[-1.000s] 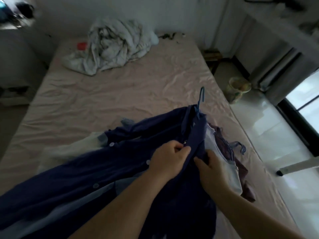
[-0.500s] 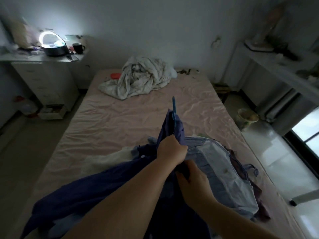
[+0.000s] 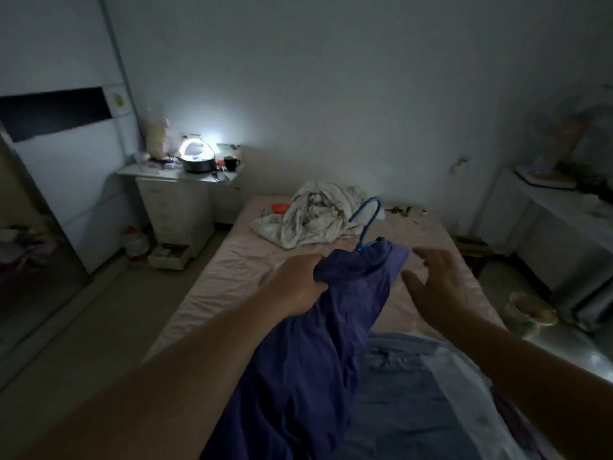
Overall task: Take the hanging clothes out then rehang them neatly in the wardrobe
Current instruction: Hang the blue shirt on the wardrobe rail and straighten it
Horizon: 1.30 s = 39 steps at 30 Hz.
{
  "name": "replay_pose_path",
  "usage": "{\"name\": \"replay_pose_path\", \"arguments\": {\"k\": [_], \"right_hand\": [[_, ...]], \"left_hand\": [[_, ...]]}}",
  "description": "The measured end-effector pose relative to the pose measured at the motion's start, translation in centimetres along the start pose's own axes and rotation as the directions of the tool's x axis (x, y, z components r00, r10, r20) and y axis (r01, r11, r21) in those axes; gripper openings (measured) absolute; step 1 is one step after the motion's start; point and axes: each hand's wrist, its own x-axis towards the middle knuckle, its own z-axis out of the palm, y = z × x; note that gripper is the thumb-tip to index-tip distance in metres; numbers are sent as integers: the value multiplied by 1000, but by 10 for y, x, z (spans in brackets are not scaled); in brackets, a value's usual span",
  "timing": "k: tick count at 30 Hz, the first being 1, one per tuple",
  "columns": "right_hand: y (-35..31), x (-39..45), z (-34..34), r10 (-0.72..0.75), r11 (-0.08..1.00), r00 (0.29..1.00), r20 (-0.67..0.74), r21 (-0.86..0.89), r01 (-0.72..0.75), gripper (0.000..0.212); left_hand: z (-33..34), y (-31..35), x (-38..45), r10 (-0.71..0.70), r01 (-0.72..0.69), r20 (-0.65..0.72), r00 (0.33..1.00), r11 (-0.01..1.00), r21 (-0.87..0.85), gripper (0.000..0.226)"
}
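Your left hand (image 3: 292, 287) grips the bunched collar of the dark blue shirt (image 3: 318, 343), lifted above the bed (image 3: 232, 260) on its blue hanger (image 3: 366, 224). Your right hand (image 3: 441, 287) hovers just beside it, fingers spread, holding nothing

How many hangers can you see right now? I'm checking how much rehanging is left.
1: a blue hanger whose hook sticks up from the dark blue shirt gripped by the left hand. Others may be hidden under the light blue garment on the bed.
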Motion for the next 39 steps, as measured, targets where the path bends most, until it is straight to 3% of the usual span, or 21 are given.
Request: {"name": "replay_pose_path", "arguments": {"k": [2,5,9,12,16,20,24,28,33,37,39], "right_hand": [[-16,20,-18,-171,981,985,14,-91,172,48],[-40,38,-36,-333,928,931,149,-121,351,50],[-73,43,-50,-373,893,838,399,-90,441,48],[-94,42,-64,-420,887,810,410,-1,461,27],[-121,49,-81,-465,863,765,446,37,503,36],[-157,46,-94,-543,819,707,453,100,565,38],[-189,35,-100,-625,778,669,403,249,577,24],[-237,14,-96,-668,724,721,187,388,570,48],[-307,-24,-87,-712,684,695,99,325,654,45],[-375,-67,-77,-780,615,626,21,213,759,43],[-414,-91,-69,-808,580,590,5,189,793,43]], "left_hand": [[-21,3,-11,2,4,-81,997,998,71,13],[-46,12,-31,-17,48,-201,980,987,152,15],[-69,29,-60,20,67,-365,931,972,225,18],[-84,42,-79,59,138,-540,839,938,318,23],[-115,55,-106,81,211,-731,677,931,299,25],[-149,62,-134,69,231,-804,590,940,250,19],[-181,63,-168,30,232,-842,538,955,183,17],[-217,43,-208,-57,294,-855,515,949,113,21],[-246,-1,-265,-147,354,-822,550,932,71,18],[-278,-36,-320,-337,310,-770,542,932,-190,36],[-303,-53,-345,-437,329,-748,500,895,-302,46]]}}
